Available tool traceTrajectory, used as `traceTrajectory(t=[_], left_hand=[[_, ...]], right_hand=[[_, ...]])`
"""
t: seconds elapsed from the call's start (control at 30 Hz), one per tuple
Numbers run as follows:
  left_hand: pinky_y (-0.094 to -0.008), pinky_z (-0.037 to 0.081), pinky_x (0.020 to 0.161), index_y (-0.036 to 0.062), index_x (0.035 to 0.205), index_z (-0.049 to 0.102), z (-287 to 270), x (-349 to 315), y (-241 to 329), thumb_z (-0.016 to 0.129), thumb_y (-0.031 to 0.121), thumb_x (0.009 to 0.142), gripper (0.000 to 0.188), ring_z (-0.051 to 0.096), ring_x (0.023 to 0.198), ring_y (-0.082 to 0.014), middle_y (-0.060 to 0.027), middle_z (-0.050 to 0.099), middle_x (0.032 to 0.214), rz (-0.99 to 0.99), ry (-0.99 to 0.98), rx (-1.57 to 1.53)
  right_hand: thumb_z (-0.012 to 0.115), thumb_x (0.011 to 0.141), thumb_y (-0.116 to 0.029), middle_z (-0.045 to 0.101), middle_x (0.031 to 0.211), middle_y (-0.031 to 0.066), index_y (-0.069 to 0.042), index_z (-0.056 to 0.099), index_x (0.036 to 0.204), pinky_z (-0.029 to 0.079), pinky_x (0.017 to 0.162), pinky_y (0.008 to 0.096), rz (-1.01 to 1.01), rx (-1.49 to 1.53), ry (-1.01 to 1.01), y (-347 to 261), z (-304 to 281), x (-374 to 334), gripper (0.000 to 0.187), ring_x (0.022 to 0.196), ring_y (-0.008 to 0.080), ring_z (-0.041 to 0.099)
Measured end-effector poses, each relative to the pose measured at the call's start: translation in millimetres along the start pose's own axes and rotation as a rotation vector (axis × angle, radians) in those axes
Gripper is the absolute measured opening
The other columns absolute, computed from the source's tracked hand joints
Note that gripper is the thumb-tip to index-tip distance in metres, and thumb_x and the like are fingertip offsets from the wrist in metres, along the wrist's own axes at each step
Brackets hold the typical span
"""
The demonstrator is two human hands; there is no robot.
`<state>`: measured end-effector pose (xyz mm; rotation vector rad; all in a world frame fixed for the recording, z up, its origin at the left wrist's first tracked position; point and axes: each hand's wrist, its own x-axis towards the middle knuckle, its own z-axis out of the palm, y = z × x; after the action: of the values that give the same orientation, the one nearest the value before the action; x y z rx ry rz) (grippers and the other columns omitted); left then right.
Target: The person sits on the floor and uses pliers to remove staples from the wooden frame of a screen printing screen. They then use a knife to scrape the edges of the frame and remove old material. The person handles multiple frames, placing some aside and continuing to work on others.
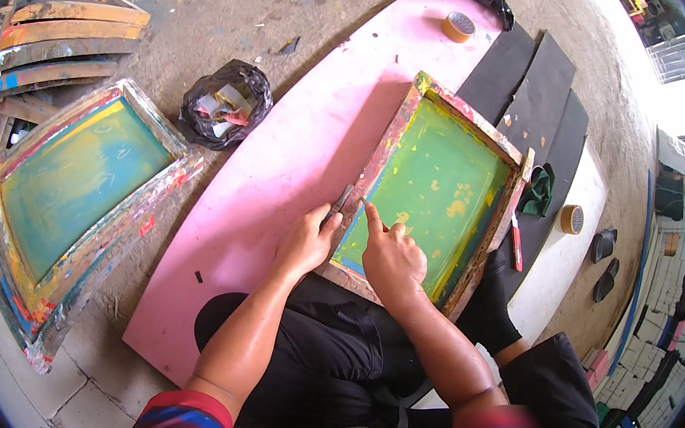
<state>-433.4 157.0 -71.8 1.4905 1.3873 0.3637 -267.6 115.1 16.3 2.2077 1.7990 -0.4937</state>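
Observation:
A wooden-framed printing screen [394, 135] with green mesh and small pale marks lies tilted before me, its paint-stained lower edge by my legs. My left hand [305, 242] is closed around a slim dark tool [341, 203] at the frame's left side; the tool's exact kind is unclear. My right hand [395, 258] reaches over the mesh with its index finger stretched out to the inner left edge, the other fingers curled. A thin sliver shows at that fingertip, too small to name.
The screen lies across a pink board [223, 226] and dark sheets [544, 76]. Tape rolls [458, 28], a red cutter [516, 244] and a dark green cloth [537, 190] lie around it. Leftward are a black bag of scraps [226, 105], another screen [85, 176] and stacked frames [71, 39].

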Motion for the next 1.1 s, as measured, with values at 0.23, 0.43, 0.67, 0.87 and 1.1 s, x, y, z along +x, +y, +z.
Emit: traceTrajectory(t=[0.23,0.43,0.67,0.87,1.1], left_hand=[[-0.0524,0.051,0.111,-0.0024,0.147,0.062,5,0,-2,0.053,0.047,0.114,0.06,0.065,0.133,-0.0459,-0.0291,0.068,0.141,-0.016,0.058,0.048],[-0.0499,0.047,0.118,-0.0079,0.149,0.059,-2,2,7,0.056,0.049,0.113,0.067,0.06,0.141,-0.0441,-0.0311,0.064,0.148,-0.068,-0.023,-0.016],[-0.053,0.051,0.112,-0.0016,0.148,0.062,3,0,4,0.054,0.049,0.112,0.062,0.064,0.135,-0.0447,-0.0281,0.067,0.143,-0.04,0.052,0.086],[-0.0539,0.053,0.107,-0.0012,0.146,0.064,3,2,0,0.054,0.048,0.112,0.06,0.067,0.129,-0.0463,-0.0285,0.07,0.137,-0.003,0.06,0.052],[-0.0553,0.055,0.103,-0.0001,0.14,0.068,-2,-2,9,0.055,0.046,0.112,0.056,0.069,0.123,-0.0478,-0.0297,0.072,0.129,0.0,0.075,0.119]], right_hand=[[0.057,0.095,-0.01,0.076,0.096,0.0244,-0.025,0.056,0.16,0.063,0.07,0.0532,-0.057,-0.092,0.074,0,7,1,0.066,0.08,0.0418,0.078],[0.056,0.093,-0.009,0.077,0.089,0.0257,-0.025,0.064,0.154,0.063,0.074,0.0548,-0.017,0.124,0.086,5,-2,2,0.063,0.082,0.0427,0.078],[0.053,0.099,-0.012,0.076,0.09,0.0285,-0.026,0.064,0.153,0.061,0.078,0.0571,-0.004,0.322,0.014,16,2,8,0.057,0.083,0.046,0.077],[0.054,0.099,-0.012,0.076,0.092,0.029,-0.026,0.062,0.155,0.061,0.078,0.0571,-0.027,0.396,0.039,23,21,12,0.058,0.084,0.0456,0.077],[0.054,0.095,-0.009,0.076,0.093,0.0281,-0.027,0.058,0.159,0.061,0.077,0.0561,-0.037,0.328,0.073,22,29,7,0.066,0.084,0.0448,0.078]])
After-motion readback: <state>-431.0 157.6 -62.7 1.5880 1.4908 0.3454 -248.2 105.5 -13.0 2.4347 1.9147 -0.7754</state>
